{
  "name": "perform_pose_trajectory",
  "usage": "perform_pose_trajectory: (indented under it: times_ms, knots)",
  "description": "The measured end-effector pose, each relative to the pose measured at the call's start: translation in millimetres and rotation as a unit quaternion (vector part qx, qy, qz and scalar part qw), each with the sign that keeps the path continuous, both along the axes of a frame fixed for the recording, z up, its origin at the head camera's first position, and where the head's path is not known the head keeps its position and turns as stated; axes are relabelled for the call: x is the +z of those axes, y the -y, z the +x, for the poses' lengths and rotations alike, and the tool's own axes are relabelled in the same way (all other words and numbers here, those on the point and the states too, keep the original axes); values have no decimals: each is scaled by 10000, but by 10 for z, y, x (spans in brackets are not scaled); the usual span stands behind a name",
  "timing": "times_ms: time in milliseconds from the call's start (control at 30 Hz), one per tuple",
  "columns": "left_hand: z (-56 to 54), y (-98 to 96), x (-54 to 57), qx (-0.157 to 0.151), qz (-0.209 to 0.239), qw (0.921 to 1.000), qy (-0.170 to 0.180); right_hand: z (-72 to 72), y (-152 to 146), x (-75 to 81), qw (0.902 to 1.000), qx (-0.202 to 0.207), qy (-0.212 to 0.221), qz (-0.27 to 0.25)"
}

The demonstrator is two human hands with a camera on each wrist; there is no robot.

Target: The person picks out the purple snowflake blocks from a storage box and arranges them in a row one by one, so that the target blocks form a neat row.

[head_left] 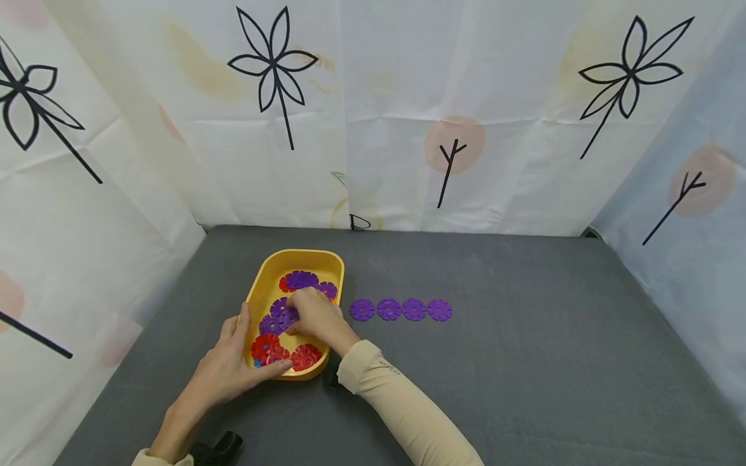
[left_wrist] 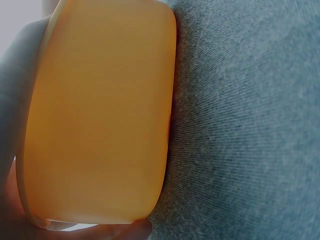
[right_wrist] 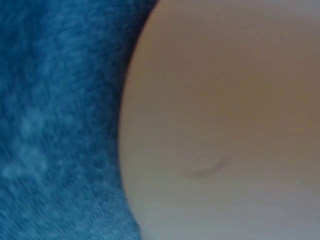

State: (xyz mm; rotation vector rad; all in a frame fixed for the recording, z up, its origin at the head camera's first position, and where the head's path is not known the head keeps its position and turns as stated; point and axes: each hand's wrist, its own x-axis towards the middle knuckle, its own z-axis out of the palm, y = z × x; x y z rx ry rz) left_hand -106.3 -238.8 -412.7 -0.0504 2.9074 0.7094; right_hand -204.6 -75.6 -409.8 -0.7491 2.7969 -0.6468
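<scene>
A yellow tray (head_left: pixel 335 264) with rounded corners stands on the dark grey cloth. My left hand (head_left: pixel 224 369) grips its near left corner, with the thumb lying over the near rim and the fingers along the left side. In the left wrist view the tray's outer wall (left_wrist: pixel 100 110) fills much of the picture. My right hand (head_left: pixel 317 316) reaches down into the tray, its thumb and fingers bent about the purple flower-shaped discs (head_left: pixel 280 309); I cannot tell whether it pinches one. Red flower-shaped discs (head_left: pixel 268 347) lie in the near part, more purple ones (head_left: pixel 301 279) at the far end.
Right of the tray, several purple flower-shaped discs (head_left: pixel 414 309) lie flat in a straight row on the grey cloth (head_left: pixel 524 349). White printed curtains (head_left: pixel 396 97) stand behind and at both sides. A black object (head_left: pixel 217 450) shows beside the left wrist.
</scene>
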Motion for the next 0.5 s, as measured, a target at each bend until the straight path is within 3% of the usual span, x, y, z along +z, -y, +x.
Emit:
perform_pose_trajectory:
  times_ms: [500]
  knots:
    - [5,-5,12,-23,17,10000,-85,1,-63,30,9977,618,-230,-183]
